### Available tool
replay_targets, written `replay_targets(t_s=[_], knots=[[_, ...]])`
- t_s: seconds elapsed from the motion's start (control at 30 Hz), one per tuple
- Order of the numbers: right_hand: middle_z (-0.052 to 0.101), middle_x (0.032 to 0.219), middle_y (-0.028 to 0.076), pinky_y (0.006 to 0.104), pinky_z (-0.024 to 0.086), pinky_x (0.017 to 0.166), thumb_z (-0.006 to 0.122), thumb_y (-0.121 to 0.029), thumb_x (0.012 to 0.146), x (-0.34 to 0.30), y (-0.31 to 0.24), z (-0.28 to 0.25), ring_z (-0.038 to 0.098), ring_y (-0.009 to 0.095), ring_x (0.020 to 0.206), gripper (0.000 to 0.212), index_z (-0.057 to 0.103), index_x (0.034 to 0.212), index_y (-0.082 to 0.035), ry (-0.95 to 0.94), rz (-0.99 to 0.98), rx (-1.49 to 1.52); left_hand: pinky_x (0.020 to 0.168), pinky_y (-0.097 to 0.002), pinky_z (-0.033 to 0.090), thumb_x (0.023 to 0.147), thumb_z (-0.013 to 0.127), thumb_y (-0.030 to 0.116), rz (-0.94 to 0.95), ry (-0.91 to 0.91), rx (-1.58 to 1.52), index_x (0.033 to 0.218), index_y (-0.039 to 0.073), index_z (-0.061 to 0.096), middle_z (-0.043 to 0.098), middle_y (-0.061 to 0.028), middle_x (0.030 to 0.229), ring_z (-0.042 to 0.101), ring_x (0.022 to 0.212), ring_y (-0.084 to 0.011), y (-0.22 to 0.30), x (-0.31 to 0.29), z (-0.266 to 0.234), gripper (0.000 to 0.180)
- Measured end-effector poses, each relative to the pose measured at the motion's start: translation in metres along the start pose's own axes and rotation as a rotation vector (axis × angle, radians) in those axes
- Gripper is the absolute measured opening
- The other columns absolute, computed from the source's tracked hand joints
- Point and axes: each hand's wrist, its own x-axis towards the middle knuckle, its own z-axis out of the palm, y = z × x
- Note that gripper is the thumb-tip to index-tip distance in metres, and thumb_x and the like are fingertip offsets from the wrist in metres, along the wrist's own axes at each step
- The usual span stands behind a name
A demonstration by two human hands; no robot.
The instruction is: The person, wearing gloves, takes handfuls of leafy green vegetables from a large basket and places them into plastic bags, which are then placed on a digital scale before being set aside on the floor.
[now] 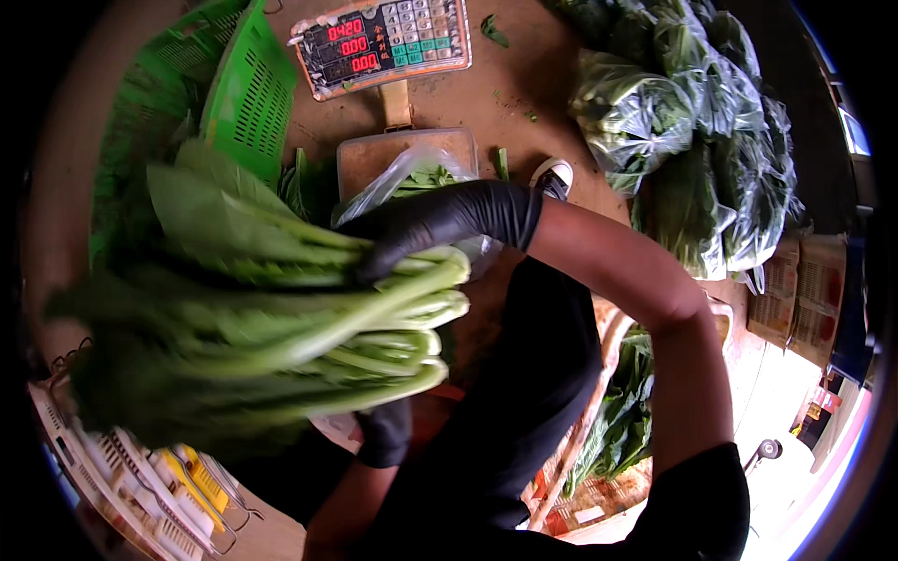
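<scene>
A large bunch of leafy greens (327, 360) with thick pale stalks fills the left of the view, its leaves blurred. My right hand (426, 224), in a black glove, reaches across from the right and is closed over the upper stalks. Below the bunch, my gloved left hand (385, 432) comes up against its underside, and the greens hide its fingers. Behind my right hand, a clear plastic bag (426, 161) with greens inside sits on the scale platform (360, 159). The scale's display panel (383, 42) is lit with red digits.
A green perforated crate (253, 98) stands at the far left. Several clear bags of greens (645, 107) are piled at the far right. A basket (582, 430) with more greens is beside my leg. White crates (122, 486) lie at lower left, cardboard boxes (800, 290) at right.
</scene>
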Motion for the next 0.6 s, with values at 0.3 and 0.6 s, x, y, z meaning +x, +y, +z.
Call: replay_targets(t_s=[0.3,0.6], knots=[[0.065,0.079,0.016,0.0366,0.045,0.072,0.052,-0.053,0.087,-0.049,0.205,-0.137,0.06,0.023,0.074,0.057,0.065,0.095,0.001,0.757,0.503,-0.479,0.104,-0.0468,0.034,0.086,0.061,0.035,-0.403,0.485,-0.104,0.136,0.017,0.033,0.038,-0.0105,0.135,0.038,0.124,-0.0287,-0.152,0.132,-0.004,0.06],[0.061,0.082,0.009,0.0278,0.046,0.064,0.061,-0.035,0.087,-0.074,0.245,-0.137,0.056,0.015,0.07,0.04,0.059,0.098,0.004,1.48,0.324,-0.023,0.1,-0.0445,0.04,0.082,0.066,0.036,-0.416,0.535,-0.014,0.134,0.02,0.035,0.039,-0.0102,0.132,0.041,0.12,-0.0291,-0.14,0.149,0.01,0.062]])
